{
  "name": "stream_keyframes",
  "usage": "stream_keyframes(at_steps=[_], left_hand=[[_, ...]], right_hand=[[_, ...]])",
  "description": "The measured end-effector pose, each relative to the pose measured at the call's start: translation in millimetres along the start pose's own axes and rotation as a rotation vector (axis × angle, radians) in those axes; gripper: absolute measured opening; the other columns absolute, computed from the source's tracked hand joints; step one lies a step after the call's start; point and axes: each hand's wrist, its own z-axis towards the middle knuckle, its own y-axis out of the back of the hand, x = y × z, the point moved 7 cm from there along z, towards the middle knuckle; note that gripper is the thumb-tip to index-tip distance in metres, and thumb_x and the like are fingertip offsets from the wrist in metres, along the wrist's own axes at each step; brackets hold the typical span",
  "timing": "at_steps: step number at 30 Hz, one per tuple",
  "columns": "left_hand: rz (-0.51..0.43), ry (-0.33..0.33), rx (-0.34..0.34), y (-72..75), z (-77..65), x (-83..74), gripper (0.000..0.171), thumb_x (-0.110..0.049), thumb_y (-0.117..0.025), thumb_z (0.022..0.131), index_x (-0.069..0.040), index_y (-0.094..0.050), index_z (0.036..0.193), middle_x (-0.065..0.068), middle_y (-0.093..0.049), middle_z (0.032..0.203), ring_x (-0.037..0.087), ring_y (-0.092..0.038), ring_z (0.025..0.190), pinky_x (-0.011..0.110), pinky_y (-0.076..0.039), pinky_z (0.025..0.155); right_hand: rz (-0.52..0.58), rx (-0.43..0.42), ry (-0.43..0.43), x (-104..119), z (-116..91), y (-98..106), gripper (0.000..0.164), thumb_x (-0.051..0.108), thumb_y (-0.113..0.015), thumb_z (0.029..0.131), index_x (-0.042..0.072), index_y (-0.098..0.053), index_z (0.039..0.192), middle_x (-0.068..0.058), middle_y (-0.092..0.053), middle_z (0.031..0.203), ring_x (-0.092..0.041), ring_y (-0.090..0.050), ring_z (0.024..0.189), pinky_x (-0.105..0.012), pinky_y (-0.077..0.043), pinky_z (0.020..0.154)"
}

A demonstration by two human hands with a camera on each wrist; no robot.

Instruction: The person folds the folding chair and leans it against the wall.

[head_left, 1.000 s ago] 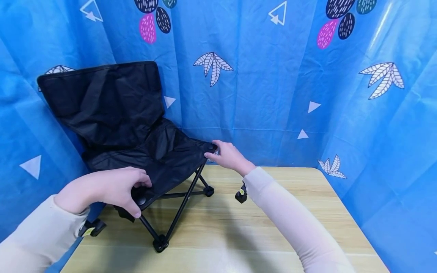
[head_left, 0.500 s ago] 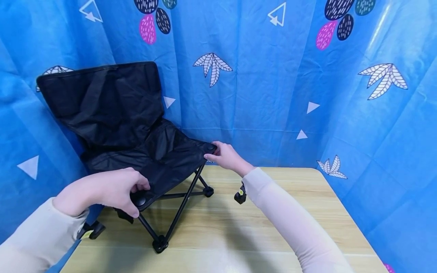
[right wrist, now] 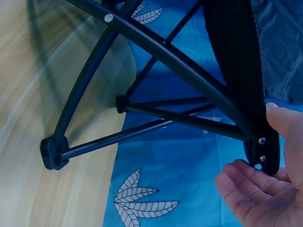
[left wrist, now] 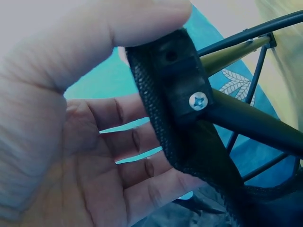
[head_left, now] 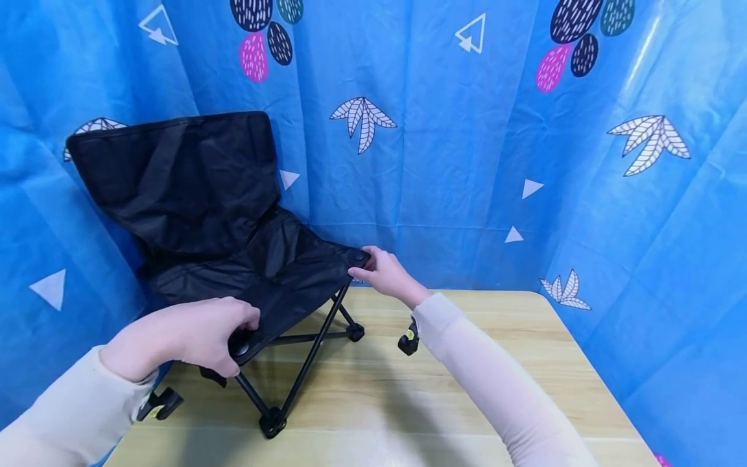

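A black folding camp chair (head_left: 274,298) stands unfolded at the left of the table, its fabric backrest (head_left: 192,181) upright. My left hand (head_left: 201,337) grips the near front corner of the seat. In the left wrist view, the thumb of that hand (left wrist: 71,142) lies on the corner's end and the fingers reach behind the fabric, beside a plastic bracket (left wrist: 180,90) with a screw. The far front corner is held by my right hand (head_left: 390,275). Seen from the right wrist, fingers and thumb of this hand (right wrist: 270,191) close about the riveted corner bracket (right wrist: 260,149).
Crossed black legs with plastic feet (head_left: 272,421) bear on the light wooden table (head_left: 484,376). A blue patterned curtain (head_left: 443,149) hangs behind and at both sides, close to the backrest. Small black wrist devices (head_left: 408,340) hang below the cuffs.
The head view has tilted slightly, so the whole scene sits a little lower. Both hands keep hold of the same seat corners, and the chair stays in place.
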Motion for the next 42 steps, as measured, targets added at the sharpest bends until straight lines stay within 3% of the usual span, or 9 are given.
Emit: stream_keyframes(at_steps=[8, 16, 26, 42], left_hand=[[0.018, -0.03, -0.048, -2.5, 0.5, 0.8, 0.043, -0.018, -0.094, 0.065, -0.025, -0.059, 0.09, -0.009, -0.052, 0.081, 0.008, -0.046, 0.075, 0.025, -0.037, 0.064], [0.032, -0.014, -0.06, -0.7, 0.0, -0.9, 0.04, -0.018, -0.092, 0.064, -0.027, -0.06, 0.086, -0.01, -0.05, 0.078, 0.008, -0.044, 0.072, 0.026, -0.034, 0.062], [0.059, -0.113, -0.139, 7.7, 3.3, -4.7, 0.04, -0.015, -0.091, 0.064, -0.028, -0.059, 0.083, -0.013, -0.052, 0.082, 0.006, -0.046, 0.076, 0.025, -0.038, 0.066], [0.065, -0.167, -0.158, 15.4, 8.0, -6.5, 0.034, -0.018, -0.092, 0.068, -0.03, -0.064, 0.083, -0.015, -0.053, 0.081, 0.005, -0.048, 0.076, 0.025, -0.039, 0.067]], right_hand=[[0.027, -0.009, 0.015, 1, 0, -2, 0.068, 0.034, -0.074, 0.106, 0.0, -0.048, 0.159, -0.014, -0.076, 0.115, -0.025, -0.073, 0.103, -0.041, -0.061, 0.088], [0.029, -0.018, 0.015, 4, -1, -1, 0.064, 0.03, -0.074, 0.105, -0.001, -0.05, 0.157, -0.014, -0.076, 0.113, -0.025, -0.073, 0.1, -0.04, -0.061, 0.087], [0.026, -0.072, 0.026, 6, -1, 3, 0.064, 0.027, -0.075, 0.104, -0.002, -0.051, 0.155, -0.016, -0.076, 0.111, -0.026, -0.073, 0.098, -0.04, -0.062, 0.086], [0.041, -0.078, 0.035, 9, 3, 9, 0.062, 0.024, -0.077, 0.102, -0.003, -0.054, 0.153, -0.018, -0.078, 0.112, -0.027, -0.075, 0.099, -0.038, -0.062, 0.085]])
